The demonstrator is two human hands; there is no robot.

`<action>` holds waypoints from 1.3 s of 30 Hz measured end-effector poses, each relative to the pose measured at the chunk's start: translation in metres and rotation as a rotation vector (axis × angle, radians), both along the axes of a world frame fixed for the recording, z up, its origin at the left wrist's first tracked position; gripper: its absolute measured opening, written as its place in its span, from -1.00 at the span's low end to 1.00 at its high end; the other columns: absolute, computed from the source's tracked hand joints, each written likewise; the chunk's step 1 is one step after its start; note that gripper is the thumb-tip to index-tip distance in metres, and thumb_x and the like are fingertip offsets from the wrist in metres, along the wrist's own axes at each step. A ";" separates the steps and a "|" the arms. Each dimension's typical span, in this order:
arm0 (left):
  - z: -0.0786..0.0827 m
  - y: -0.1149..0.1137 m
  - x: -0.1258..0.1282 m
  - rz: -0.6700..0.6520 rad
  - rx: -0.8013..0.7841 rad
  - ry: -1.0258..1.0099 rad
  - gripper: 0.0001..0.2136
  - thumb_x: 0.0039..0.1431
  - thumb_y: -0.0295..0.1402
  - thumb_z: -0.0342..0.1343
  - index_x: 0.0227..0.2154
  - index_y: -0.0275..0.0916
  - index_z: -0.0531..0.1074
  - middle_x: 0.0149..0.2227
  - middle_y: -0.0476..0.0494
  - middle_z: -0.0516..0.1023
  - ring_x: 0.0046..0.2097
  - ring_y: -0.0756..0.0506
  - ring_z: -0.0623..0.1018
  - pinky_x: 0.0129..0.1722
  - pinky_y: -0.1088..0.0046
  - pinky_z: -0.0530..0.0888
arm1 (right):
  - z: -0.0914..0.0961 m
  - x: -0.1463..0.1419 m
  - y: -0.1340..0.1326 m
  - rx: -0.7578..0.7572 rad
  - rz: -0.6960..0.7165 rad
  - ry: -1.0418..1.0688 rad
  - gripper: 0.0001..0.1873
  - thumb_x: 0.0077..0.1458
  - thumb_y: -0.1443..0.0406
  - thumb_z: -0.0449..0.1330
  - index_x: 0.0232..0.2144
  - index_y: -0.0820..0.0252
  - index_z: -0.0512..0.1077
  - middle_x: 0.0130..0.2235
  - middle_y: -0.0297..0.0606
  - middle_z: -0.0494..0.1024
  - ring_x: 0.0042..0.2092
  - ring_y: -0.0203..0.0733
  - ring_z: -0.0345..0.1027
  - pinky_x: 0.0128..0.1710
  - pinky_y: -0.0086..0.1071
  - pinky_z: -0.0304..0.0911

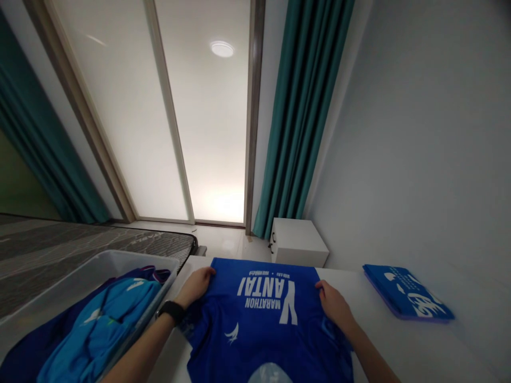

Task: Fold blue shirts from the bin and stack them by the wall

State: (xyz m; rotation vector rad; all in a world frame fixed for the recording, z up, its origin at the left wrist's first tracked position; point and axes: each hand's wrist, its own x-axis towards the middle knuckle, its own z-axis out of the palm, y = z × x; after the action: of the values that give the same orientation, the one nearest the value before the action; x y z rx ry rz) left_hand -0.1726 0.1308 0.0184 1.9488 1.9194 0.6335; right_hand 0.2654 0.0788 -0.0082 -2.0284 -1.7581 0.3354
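A blue T-shirt (259, 330) with white "YANTAI MARATHON" lettering, upside down to me, lies spread on a white table (347, 282). My left hand (196, 284), with a dark band on its wrist, pinches the shirt's far left corner. At the far right side, my right hand (333, 302) grips the edge between thumb and fingers. The far edge runs fairly straight between both hands, while the cloth nearer me is loosely rumpled. The shirt's near end passes out of the frame.
A translucent plastic bin (115, 258) holding crumpled blue clothes (107, 319) stands at left. Folded blue garments (407, 292) lie at the table's right. Beyond are a white cabinet (299, 239), a grey mattress (99, 236), teal curtains (307, 106) and frosted sliding doors (207, 133).
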 end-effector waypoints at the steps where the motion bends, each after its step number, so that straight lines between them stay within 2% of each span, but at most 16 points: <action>1: -0.001 0.000 -0.001 -0.008 -0.017 0.009 -0.70 0.18 -0.53 -0.10 -0.30 -0.24 0.57 -0.17 -0.18 0.65 -0.08 -0.13 0.60 0.01 0.41 0.42 | -0.002 0.000 0.000 -0.027 -0.002 -0.013 -0.58 0.12 0.40 -0.13 -0.17 0.22 0.50 -0.15 -0.09 0.61 -0.09 -0.07 0.49 -0.01 -0.22 0.30; 4: 0.004 0.003 0.000 0.000 0.021 -0.017 -0.66 0.21 -0.48 -0.11 -0.12 -0.28 0.56 -0.04 -0.19 0.61 0.04 -0.12 0.54 0.11 0.43 0.36 | 0.001 -0.001 0.005 0.013 0.027 -0.005 -0.52 0.12 0.41 -0.13 -0.06 0.24 0.49 -0.01 -0.09 0.57 0.04 -0.13 0.43 0.10 -0.27 0.24; 7: 0.011 0.005 0.006 0.048 0.145 -0.047 -0.61 0.26 -0.43 -0.14 0.04 -0.29 0.48 0.04 -0.17 0.55 0.09 -0.10 0.50 0.14 0.43 0.34 | 0.010 -0.001 0.011 0.189 0.069 0.008 -0.46 0.17 0.37 -0.17 0.09 0.23 0.41 0.13 -0.16 0.47 0.18 -0.18 0.30 0.21 -0.30 0.12; 9: 0.012 0.003 0.007 0.036 0.147 -0.003 -0.61 0.25 -0.44 -0.13 0.06 -0.31 0.46 0.05 -0.20 0.54 0.08 -0.12 0.51 0.13 0.42 0.35 | 0.011 0.002 0.011 0.242 0.054 -0.014 -0.44 0.17 0.35 -0.17 0.13 0.27 0.37 0.14 -0.13 0.46 0.18 -0.15 0.31 0.22 -0.27 0.13; 13: 0.003 -0.007 0.003 -0.018 -0.037 0.161 -0.62 0.25 -0.50 -0.12 0.05 -0.36 0.45 0.01 -0.28 0.54 0.02 -0.14 0.54 0.08 0.41 0.36 | -0.003 0.012 0.003 0.074 0.020 -0.108 -0.47 0.13 0.40 -0.15 0.06 0.30 0.44 0.08 -0.08 0.51 0.10 -0.11 0.39 0.17 -0.24 0.19; 16: -0.001 -0.015 0.001 -0.023 -0.086 0.239 -0.62 0.28 -0.49 -0.13 0.08 -0.34 0.42 0.02 -0.28 0.52 0.01 -0.14 0.54 0.07 0.40 0.36 | -0.009 0.017 -0.006 -0.029 0.023 -0.170 -0.48 0.12 0.44 -0.14 0.03 0.26 0.45 0.08 -0.11 0.50 0.10 -0.12 0.38 0.15 -0.25 0.20; 24: 0.007 -0.048 0.008 -0.057 -0.132 0.423 -0.64 0.34 -0.37 -0.14 0.13 -0.26 0.32 0.04 -0.25 0.45 -0.07 -0.18 0.58 -0.15 0.31 0.47 | 0.005 0.010 -0.043 -0.233 0.025 -0.364 -0.52 0.17 0.43 -0.14 0.05 0.13 0.39 0.06 -0.12 0.47 -0.06 -0.08 0.47 -0.14 -0.24 0.31; 27: 0.007 -0.059 0.012 -0.048 -0.143 0.509 -0.66 0.36 -0.34 -0.17 0.10 -0.25 0.32 0.04 -0.28 0.42 -0.13 -0.20 0.61 -0.24 0.29 0.49 | 0.009 0.009 -0.052 -0.238 0.037 -0.471 -0.57 0.17 0.42 -0.12 -0.04 0.16 0.43 -0.03 -0.09 0.51 -0.13 -0.05 0.48 -0.22 -0.24 0.31; 30: 0.006 -0.066 0.018 -0.061 -0.128 0.572 -0.67 0.38 -0.30 -0.19 0.05 -0.27 0.35 0.06 -0.31 0.38 -0.20 -0.20 0.62 -0.28 0.27 0.49 | 0.012 0.002 -0.049 -0.087 0.068 -0.612 -0.60 0.17 0.40 -0.09 -0.08 0.23 0.48 -0.08 0.00 0.52 -0.03 0.07 0.42 -0.10 -0.12 0.29; 33: 0.004 -0.070 0.023 -0.064 -0.105 0.621 -0.68 0.37 -0.32 -0.18 0.05 -0.30 0.35 0.08 -0.35 0.37 -0.25 -0.18 0.62 -0.32 0.28 0.50 | 0.014 -0.019 -0.034 0.048 0.147 -0.568 -0.53 0.19 0.36 -0.08 0.08 0.26 0.42 0.10 0.02 0.45 0.13 0.07 0.30 0.12 -0.07 0.16; 35: 0.002 -0.073 0.025 -0.061 -0.060 0.656 -0.69 0.35 -0.34 -0.14 0.03 -0.31 0.38 0.06 -0.37 0.40 -0.19 -0.21 0.60 -0.25 0.24 0.49 | 0.013 -0.039 -0.021 0.052 0.207 -0.487 -0.49 0.24 0.29 -0.09 0.18 0.28 0.33 0.21 -0.02 0.36 0.23 0.03 0.19 0.21 -0.10 0.07; 39: -0.001 -0.074 0.026 -0.091 0.154 0.703 -0.67 0.29 -0.37 -0.06 0.06 -0.31 0.41 0.12 -0.39 0.42 0.09 -0.33 0.46 0.04 0.04 0.37 | 0.007 -0.076 0.004 -0.028 0.273 -0.378 -0.40 0.29 0.17 -0.14 0.29 0.31 0.18 0.34 -0.08 0.16 0.35 -0.03 -0.02 0.31 -0.15 -0.10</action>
State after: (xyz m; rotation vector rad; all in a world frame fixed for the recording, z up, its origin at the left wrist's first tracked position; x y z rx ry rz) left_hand -0.1469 0.0569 0.0171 2.5818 2.1772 0.0543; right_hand 0.1898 0.0826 -0.0012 -1.9671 -2.2786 0.0565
